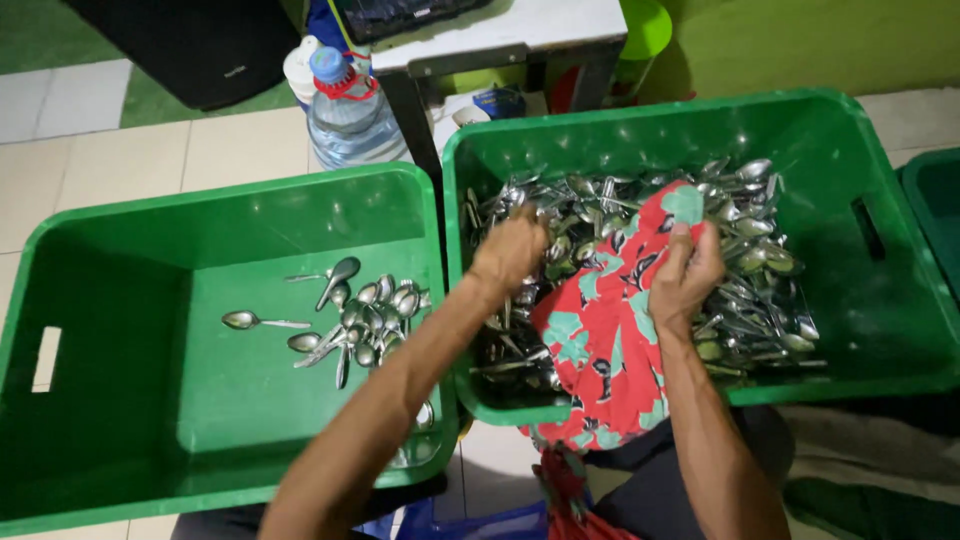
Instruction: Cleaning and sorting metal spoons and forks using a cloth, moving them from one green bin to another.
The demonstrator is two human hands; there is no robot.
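Left crate (pixel 120 250) floor lies mostly open; right crate (pixel 880 300) is crowded with spoons (pixel 750 290) and cloth (pixel 600 340).

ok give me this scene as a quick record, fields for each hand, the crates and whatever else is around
left hand: left hand reaches into the spoon pile, fingers down among the spoons; whether the grip is closed cannot be told
right hand: right hand grips a red floral cloth that drapes over the crate's front edge
right crate: green crate heaped with metal spoons
left crate: green crate holding a small cluster of spoons
behind: water bottle with blue cap, beside a table leg
floor: pale tiles
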